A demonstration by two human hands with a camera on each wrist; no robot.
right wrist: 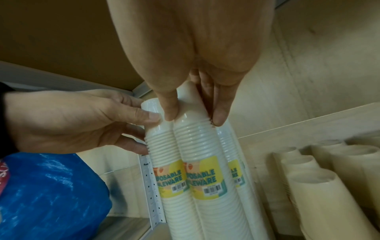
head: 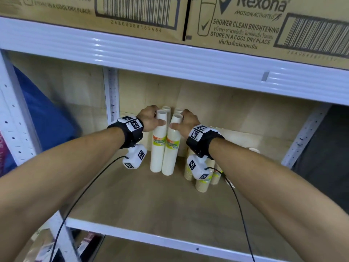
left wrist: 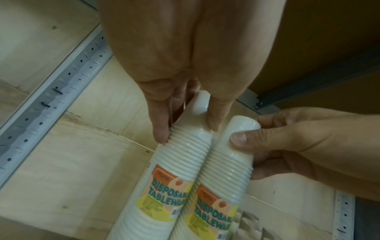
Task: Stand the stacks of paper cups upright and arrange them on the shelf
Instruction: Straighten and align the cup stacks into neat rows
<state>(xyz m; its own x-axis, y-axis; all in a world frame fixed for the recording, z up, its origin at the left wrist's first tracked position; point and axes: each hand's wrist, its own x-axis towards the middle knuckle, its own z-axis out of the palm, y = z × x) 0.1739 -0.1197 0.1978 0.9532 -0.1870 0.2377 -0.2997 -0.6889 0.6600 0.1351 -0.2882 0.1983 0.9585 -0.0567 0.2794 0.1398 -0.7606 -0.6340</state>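
Two tall white cup stacks with yellow labels stand upright side by side on the wooden shelf (head: 143, 197). My left hand (head: 151, 120) grips the top of the left stack (head: 158, 148), thumb in front, fingers behind; the left wrist view shows that left stack (left wrist: 185, 152) pinched by my left hand (left wrist: 185, 128). My right hand (head: 184, 122) grips the top of the right stack (head: 171, 150) in the same way, and the right wrist view shows the right stack (right wrist: 197, 146) in my right hand (right wrist: 195, 116). Two more white stacks (head: 167, 109) stand behind them.
Shorter beige cup stacks (head: 203, 183) stand to the right, partly behind my right wrist; they appear in the right wrist view as beige stacks (right wrist: 320, 186). A blue bag (head: 43, 118) sits left of the white upright post (head: 112, 95). Cardboard boxes (head: 245, 25) fill the shelf above.
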